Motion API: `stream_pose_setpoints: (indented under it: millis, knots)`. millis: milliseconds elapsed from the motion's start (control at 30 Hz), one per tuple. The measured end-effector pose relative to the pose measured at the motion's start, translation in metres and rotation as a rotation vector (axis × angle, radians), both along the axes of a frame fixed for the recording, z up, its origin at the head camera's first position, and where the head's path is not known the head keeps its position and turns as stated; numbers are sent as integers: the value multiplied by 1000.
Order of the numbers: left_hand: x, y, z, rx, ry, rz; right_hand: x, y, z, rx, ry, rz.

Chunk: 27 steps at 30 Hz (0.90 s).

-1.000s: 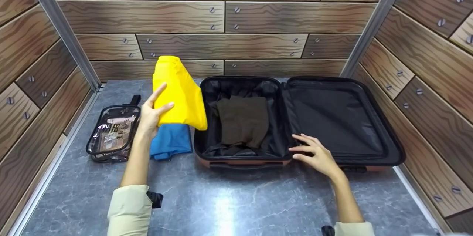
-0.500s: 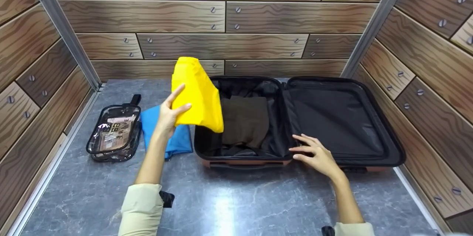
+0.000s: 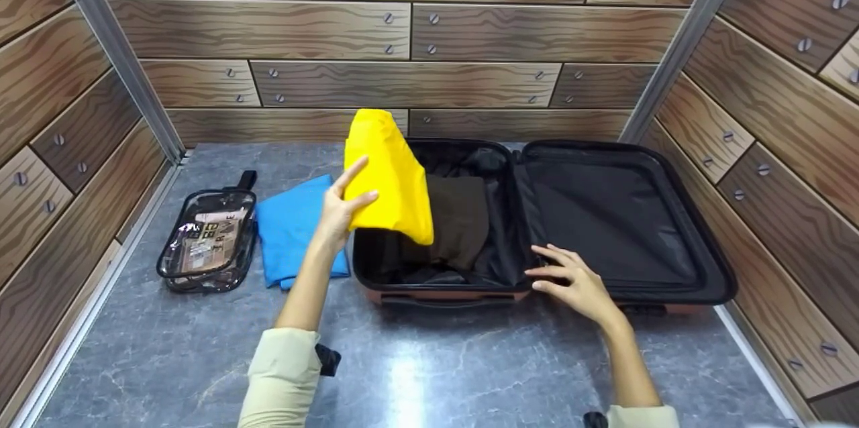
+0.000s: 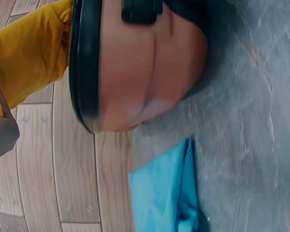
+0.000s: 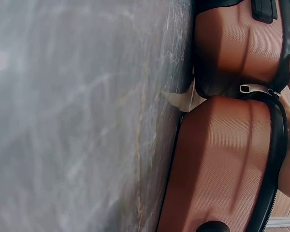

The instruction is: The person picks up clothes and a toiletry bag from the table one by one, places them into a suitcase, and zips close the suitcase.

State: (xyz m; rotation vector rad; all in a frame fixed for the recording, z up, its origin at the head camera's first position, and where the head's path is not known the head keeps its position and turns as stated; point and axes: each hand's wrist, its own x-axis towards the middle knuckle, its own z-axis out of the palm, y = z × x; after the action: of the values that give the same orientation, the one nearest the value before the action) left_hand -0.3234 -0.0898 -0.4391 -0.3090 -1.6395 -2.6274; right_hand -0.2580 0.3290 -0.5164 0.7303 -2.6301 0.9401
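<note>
My left hand [image 3: 341, 206] grips a folded yellow garment [image 3: 389, 176], thumb and a finger showing on its near side. In the head view the cloth overlaps the left part of an open suitcase [image 3: 448, 294]. A folded dark brown garment [image 3: 460, 213] lies inside that suitcase half. Over the hinge side, my right hand [image 3: 576, 284] rests with loosely spread fingers at the rim, holding nothing. In the left wrist view the yellow garment [image 4: 36, 46] hangs beside the suitcase's rose-coloured shell [image 4: 135, 63]. The right wrist view shows a zipper pull [image 5: 256, 88] near the fingers.
A folded blue cloth [image 3: 288, 233] lies on the grey marbled surface [image 3: 470, 374], left of the suitcase. Farther left stands a clear pouch [image 3: 208, 240] with black trim and items inside. The suitcase lid [image 3: 617, 213] lies open to the right. Wood-patterned walls [image 3: 402, 32] enclose the area.
My left hand has carried the yellow garment rightward, from above the blue cloth to over the suitcase's left half. More of the blue cloth now shows. The right hand has stayed in place.
</note>
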Motion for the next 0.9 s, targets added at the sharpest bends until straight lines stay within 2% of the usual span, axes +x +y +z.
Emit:
stream_pose_setpoints:
  millis: [267, 633, 900]
  knots:
    - [-4, 20, -7, 36, 3, -32, 0, 0, -1, 1, 17, -1]
    - [-9, 47, -16, 40, 12, -63, 0, 0, -1, -2, 19, -1]
    - [-12, 67, -19, 74, -13, -94, 0, 0, -1, -11, -3, 1]
